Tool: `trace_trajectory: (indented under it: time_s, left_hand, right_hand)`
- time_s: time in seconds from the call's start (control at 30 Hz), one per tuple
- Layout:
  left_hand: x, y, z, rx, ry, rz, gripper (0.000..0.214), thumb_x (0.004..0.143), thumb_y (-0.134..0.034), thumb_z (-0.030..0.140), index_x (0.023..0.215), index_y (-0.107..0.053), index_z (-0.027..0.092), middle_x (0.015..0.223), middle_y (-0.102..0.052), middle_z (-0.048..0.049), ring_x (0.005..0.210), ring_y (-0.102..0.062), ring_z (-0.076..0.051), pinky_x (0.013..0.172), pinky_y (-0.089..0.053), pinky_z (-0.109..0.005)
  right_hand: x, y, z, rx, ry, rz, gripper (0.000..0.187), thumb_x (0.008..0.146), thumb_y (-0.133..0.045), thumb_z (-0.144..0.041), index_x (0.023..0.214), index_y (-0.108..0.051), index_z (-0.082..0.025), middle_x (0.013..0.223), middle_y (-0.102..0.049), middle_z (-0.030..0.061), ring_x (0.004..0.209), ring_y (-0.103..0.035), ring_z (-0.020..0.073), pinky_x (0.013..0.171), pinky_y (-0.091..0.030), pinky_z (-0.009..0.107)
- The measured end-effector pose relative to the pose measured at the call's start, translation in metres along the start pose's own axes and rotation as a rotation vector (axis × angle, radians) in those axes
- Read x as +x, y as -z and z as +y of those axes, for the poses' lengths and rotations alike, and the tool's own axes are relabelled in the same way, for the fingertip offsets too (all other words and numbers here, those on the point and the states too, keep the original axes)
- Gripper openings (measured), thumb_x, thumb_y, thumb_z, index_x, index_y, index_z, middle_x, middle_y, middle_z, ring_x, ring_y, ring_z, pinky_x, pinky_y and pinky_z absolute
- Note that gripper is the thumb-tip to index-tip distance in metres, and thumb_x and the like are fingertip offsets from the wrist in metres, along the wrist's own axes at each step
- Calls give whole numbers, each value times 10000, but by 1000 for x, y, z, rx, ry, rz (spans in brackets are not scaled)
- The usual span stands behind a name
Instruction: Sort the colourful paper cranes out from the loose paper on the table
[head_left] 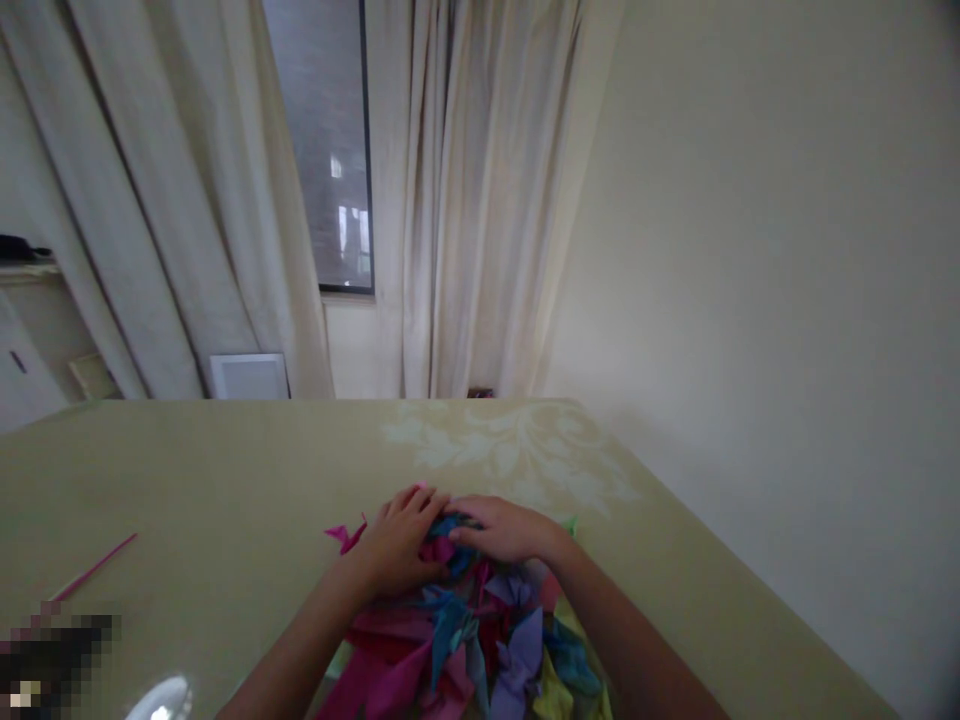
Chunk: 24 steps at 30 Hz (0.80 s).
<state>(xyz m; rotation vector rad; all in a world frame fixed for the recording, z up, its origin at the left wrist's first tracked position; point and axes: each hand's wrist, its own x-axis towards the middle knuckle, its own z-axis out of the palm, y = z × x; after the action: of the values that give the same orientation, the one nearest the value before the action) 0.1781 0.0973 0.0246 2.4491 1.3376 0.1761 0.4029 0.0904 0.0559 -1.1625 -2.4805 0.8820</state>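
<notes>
A heap of colourful folded paper pieces (450, 640), which look like origami cranes, lies on the table in front of me. Pink, blue, purple, red and yellow-green ones overlap there. My left hand (409, 540) rests on the far left part of the heap, fingers stretched forward and thumb apart. From the right, my right hand (499, 528) curves over the heap's far side, its fingertips close to those of my left hand. Blue and pink paper shows between the two hands. Both hands are open and touch the paper; neither visibly grips a single piece.
The table (247, 480) has a yellow-green cover with a pale leaf pattern. A thin pink stick (94, 567) lies at the left, near a pixelated dark patch. A shiny white object (161, 700) is cut off below. Curtains (495, 200) and a wall (772, 300) stand beyond.
</notes>
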Motion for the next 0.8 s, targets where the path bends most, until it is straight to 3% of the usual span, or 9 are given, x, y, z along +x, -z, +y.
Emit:
trace_trajectory:
  time_s: [0.13,0.23,0.43,0.57,0.7,0.8]
  left_hand:
    - [0,1,-9,-11,-36,6,758,795,-730,422,1517,-535,300,1633,-482,-93,1562,-332,-385,1254,-336,-548]
    - [-2,8,-6,-30,-72,34,562,858,-674,417,1396,-631,259,1523,-588,-103,1508,-417,-364,1243,-359,-499]
    - [-6,24,-2,27,-19,-12,532,848,-697,383,1355,-644,234,1504,-589,-138,1417,-526,-366,1171,-426,-467]
    - [-7,26,-4,145,94,21,408,855,-653,301,1251,-665,208,1413,-634,-151,1294,-619,-346,1090,-479,-451]
    - [-7,25,-5,163,133,16,350,846,-647,292,1178,-673,186,1311,-678,-159,1208,-668,-352,1014,-519,-455]
    - [-7,24,-5,141,142,-13,322,857,-645,309,1155,-673,190,1288,-695,-155,1201,-675,-348,1007,-524,-451]
  right_hand:
    - [-18,22,-21,-62,-65,94,559,1001,-620,-513,1467,-616,-205,1470,-651,124,1370,-588,307,1189,-426,448]
    - [-29,32,-36,-68,-70,102,595,998,-619,-537,1486,-598,-198,1488,-638,128,1375,-584,303,1195,-422,445]
    - [-56,46,-59,-135,-105,121,682,988,-620,-613,1548,-536,-232,1564,-571,126,1433,-533,322,1220,-390,484]
    - [-75,52,-49,-32,-163,108,759,960,-621,-689,1569,-508,-249,1567,-564,117,1399,-569,311,1191,-433,471]
    - [-79,43,-31,-169,-327,39,1048,762,-818,-714,1587,-484,-162,1635,-454,201,1520,-405,396,1271,-302,535]
    - [-71,27,-26,-144,-318,-48,1170,656,-896,-689,1623,-433,-220,1701,-350,185,1567,-316,416,1284,-273,540]
